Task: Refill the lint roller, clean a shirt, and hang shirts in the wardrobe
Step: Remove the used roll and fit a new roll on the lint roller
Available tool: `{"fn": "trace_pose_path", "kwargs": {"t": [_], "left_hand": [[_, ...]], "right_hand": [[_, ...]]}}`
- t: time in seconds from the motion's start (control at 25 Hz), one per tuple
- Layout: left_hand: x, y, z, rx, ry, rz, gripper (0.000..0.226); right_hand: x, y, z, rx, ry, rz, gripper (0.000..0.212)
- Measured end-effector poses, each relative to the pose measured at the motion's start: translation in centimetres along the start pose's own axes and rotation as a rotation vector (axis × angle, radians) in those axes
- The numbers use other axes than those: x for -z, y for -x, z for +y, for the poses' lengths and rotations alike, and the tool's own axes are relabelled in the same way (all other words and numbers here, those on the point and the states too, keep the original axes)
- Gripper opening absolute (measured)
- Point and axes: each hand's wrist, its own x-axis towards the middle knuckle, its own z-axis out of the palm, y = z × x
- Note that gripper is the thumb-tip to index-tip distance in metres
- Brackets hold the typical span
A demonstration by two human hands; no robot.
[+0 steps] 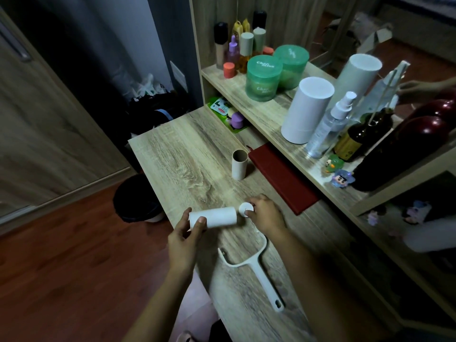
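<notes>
Behind the refill roll (212, 217), cardboard tube (239, 165) beside notebook (283, 178).

We see a red book (282, 178). Behind it stand a tall white can (307, 109), a spray bottle (330, 125) and two green tubs (264, 79). Left of it sits a black bin (137, 198).

A pale wood-grain table (187, 154) ran beneath both hands. Just nearer than the left hand's (183, 233) grip on the white roll (214, 217), a white roller frame (256, 275) lay flat on it. Beyond that grip a cardboard tube (239, 166) stood upright. A red book (283, 181) lay beyond the right hand's (265, 215) pinch on a white cap (246, 209) (one long edge seemingly under the raised shelf (266, 119)). Farther beyond, that shelf carried green jars (264, 79), a white cylinder (306, 109), a spray bottle (328, 127) and a brown bottle (362, 134).
</notes>
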Motion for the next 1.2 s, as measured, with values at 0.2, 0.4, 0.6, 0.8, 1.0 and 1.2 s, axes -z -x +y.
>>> {"fn": "trace_pose_path", "kwargs": {"t": [0.2,0.4,0.6,0.8,1.0,1.2], "left_hand": [[-0.9,0.0,0.6,-0.023,-0.003,0.002,0.051],[-3.7,0.8,1.7,0.061,0.168,-0.141,0.042],[-4.2,-0.1,2.4,0.117,0.206,-0.178,0.028],[-3.7,-1.4,2.4,0.125,0.178,-0.096,0.023],[-2.9,-2.4,-0.3,-0.037,-0.441,-0.069,0.054],[-3.3,-3.2,-1.8,-0.272,-0.928,-0.338,0.070]], "right_hand": [[1.9,1.9,-0.3,0.029,-0.364,0.221,0.037],[4.4,4.5,-2.6,-0.068,-0.827,-0.011,0.042],[5.5,4.8,-3.7,-0.062,-0.908,0.004,0.021],[4.6,4.5,-3.0,-0.091,-0.897,0.018,0.017],[4.4,4.3,-2.9,-0.214,-1.121,0.155,0.015],[4.1,4.9,-2.6,-0.248,-1.201,0.185,0.012]]}}
